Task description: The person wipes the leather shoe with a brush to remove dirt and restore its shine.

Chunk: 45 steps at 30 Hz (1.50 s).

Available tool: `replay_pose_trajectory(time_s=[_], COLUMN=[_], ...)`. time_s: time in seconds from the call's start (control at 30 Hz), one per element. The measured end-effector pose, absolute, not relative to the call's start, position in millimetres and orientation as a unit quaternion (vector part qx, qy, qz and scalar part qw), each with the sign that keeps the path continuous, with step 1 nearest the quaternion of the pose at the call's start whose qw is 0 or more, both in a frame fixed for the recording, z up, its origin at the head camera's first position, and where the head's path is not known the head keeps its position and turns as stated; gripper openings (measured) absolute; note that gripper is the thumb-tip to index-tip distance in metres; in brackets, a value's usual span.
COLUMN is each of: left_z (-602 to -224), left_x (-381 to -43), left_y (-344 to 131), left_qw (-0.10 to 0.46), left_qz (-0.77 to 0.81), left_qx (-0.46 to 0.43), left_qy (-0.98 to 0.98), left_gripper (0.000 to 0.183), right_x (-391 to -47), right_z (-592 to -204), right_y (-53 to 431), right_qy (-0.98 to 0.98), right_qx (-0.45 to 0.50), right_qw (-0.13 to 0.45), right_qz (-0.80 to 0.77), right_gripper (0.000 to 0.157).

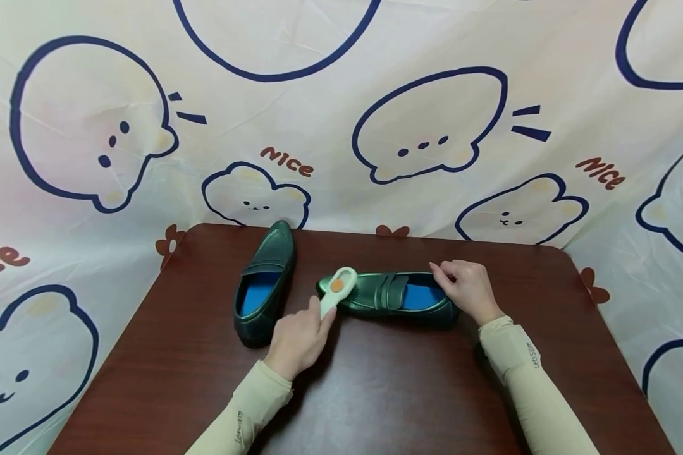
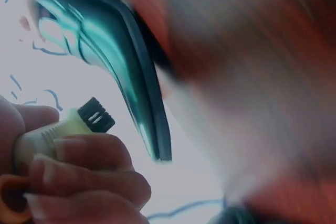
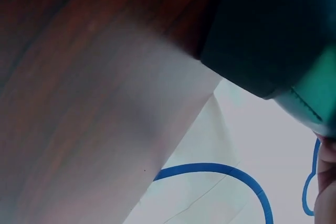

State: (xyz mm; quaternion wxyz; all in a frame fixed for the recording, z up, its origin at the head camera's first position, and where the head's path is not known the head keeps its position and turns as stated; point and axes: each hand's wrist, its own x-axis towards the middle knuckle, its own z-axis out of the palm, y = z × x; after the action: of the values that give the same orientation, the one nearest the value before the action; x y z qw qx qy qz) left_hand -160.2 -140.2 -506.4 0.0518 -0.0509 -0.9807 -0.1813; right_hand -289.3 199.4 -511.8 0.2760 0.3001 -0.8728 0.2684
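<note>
A dark green loafer [image 1: 370, 294] with a blue insole lies sideways across the table, its toe toward the left. My right hand [image 1: 471, 287] holds it by the rear of its opening; the right wrist view shows fingers [image 3: 326, 156] against the heel at the frame's edge. My left hand [image 1: 301, 335] grips a small pale brush [image 1: 341, 284] with an orange spot, which overlaps the loafer's toe in the head view. Dark bristles [image 2: 96, 115] stick out past the fingers in the left wrist view, apart from the shoe there.
A matching green loafer [image 1: 276, 243] stands left of my left hand, toe pointing to the back edge. Both sit on a brown wooden table [image 1: 387, 392]. Behind and beside it hangs a pale cloth [image 1: 330, 126] printed with cartoon bears.
</note>
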Motion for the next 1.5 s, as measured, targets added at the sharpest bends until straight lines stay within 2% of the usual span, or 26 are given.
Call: replay_pose_trajectory(time_s=[0.17,0.37,0.47,0.8,1.17,1.3,1.5], left_z=[-509.0,-511.8,-512.6,-518.5,-512.3,-508.5,-502.0], left_x=[-158.3,-160.2,-161.7,-158.5,-162.7,-163.2,-166.9], left_y=[-118.4,-103.8,-107.2,-134.9,-150.5,-141.8,-119.3], left_qw=[-0.014,-0.029,-0.011,0.114,0.144,0.138,0.044], left_qz=[-0.237,-0.257,-0.226,-0.12,-0.107,-0.128,-0.21], left_qx=[-0.087,-0.086,-0.068,-0.037,-0.002,-0.024,-0.077], left_qy=[-0.968,-0.962,-0.972,-0.985,-0.984,-0.982,-0.974], left_gripper=[0.045,0.041,0.04,0.037,0.038,0.038,0.038], right_x=[-284.9,-283.4,-283.4,-284.5,-281.9,-283.6,-286.9], right_z=[-505.9,-500.7,-499.9,-497.1,-494.2,-490.2,-484.8], right_y=[198.8,199.6,200.2,198.8,202.9,212.2,217.7], right_qy=[-0.885,-0.889,-0.894,-0.905,-0.902,-0.912,-0.941], right_qx=[0.28,0.273,0.264,0.243,0.251,0.245,0.214], right_qw=[0.236,0.23,0.226,0.207,0.198,0.144,-0.013], right_qz=[0.287,0.286,0.284,0.282,0.29,0.295,0.262], right_gripper=[0.017,0.014,0.014,0.013,0.012,0.023,0.029])
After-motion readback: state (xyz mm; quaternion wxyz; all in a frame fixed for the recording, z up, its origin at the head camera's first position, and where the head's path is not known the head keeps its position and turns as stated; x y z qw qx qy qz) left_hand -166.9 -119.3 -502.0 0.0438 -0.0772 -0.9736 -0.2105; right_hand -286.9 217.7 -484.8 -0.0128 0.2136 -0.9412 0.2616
